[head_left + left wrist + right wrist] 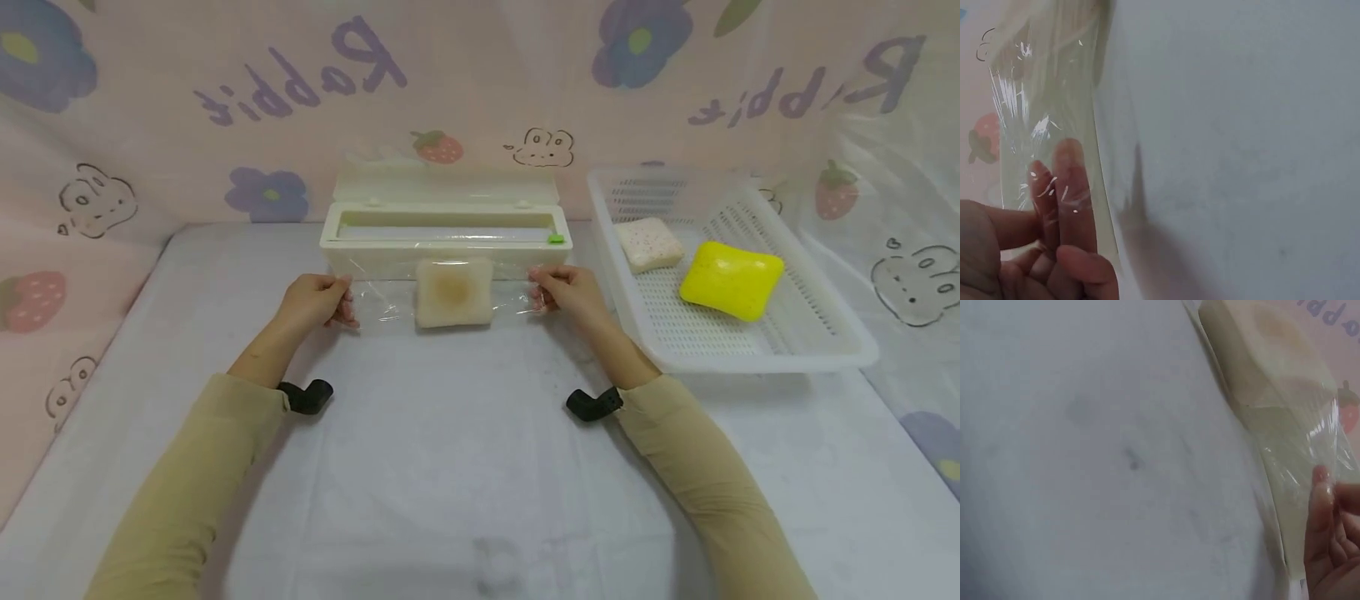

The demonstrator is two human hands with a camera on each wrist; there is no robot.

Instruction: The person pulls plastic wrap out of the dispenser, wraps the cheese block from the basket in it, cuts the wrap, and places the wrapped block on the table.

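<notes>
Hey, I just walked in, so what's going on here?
A person's left hand and right hand pinch clear film at either side, with a pale square block, brownish in the middle, between them. Just beyond stands a long pale box, its lid raised. To the right, a white basket holds a yellow pillow-shaped item and a speckled block.

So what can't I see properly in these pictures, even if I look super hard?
- Head view: the far side of the pale slice, hidden by the slice itself.
- Head view: the bottom of the basket under the yellow cushion-shaped thing, which covers it.
- Left wrist view: the far end of the clear film, cut off by the top edge.
- Right wrist view: dark marks on the white table, too blurred to name.
</notes>
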